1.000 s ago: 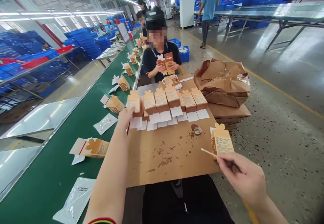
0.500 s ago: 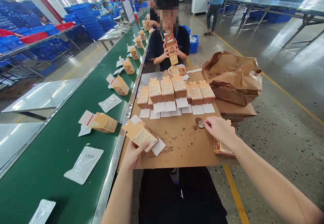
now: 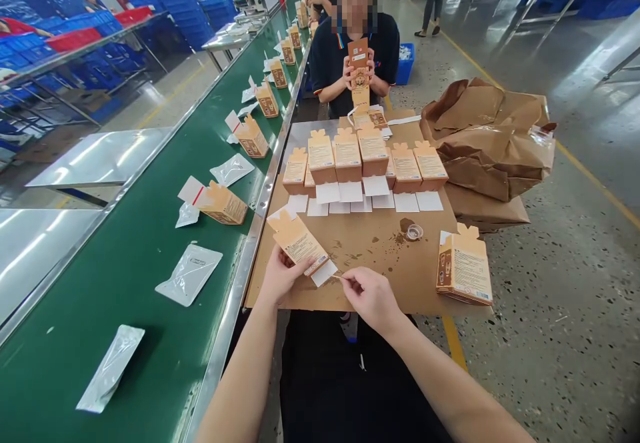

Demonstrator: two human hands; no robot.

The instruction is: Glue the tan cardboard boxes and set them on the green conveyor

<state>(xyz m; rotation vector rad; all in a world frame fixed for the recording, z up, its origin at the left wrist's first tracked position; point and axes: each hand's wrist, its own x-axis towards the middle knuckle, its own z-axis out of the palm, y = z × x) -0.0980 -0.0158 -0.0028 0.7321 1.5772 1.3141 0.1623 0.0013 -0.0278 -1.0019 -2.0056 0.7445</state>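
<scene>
In my left hand point(image 3: 284, 276) is a tan printed paper box point(image 3: 299, 241), tilted, with a white flap point(image 3: 324, 273) sticking out at its lower end. My right hand point(image 3: 371, 296) pinches a thin pale stick point(image 3: 337, 277), its tip at that flap; whether it touches I cannot tell. Beyond the right hand, a small clear round dish point(image 3: 415, 232) stands beside a brown stain on the cardboard sheet point(image 3: 385, 256). Several similar boxes point(image 3: 347, 156) are stacked at the back with white flaps toward me. Flat-lying boxes point(image 3: 465, 266) rest at the right edge.
A green conveyor point(image 3: 135, 263) runs along the left, carrying silver pouches point(image 3: 190, 274) and open boxes point(image 3: 225, 203). Across the table a person point(image 3: 357, 63) holds a brown carton point(image 3: 359, 76). Crumpled brown paper point(image 3: 495, 136) lies at the right, by a speckled floor point(image 3: 570, 283).
My right hand has moved from the dish leftward and toward me, bringing the stick to the flap. The left hand still holds the box. Conveyor items have shifted away, and the view has tilted down.
</scene>
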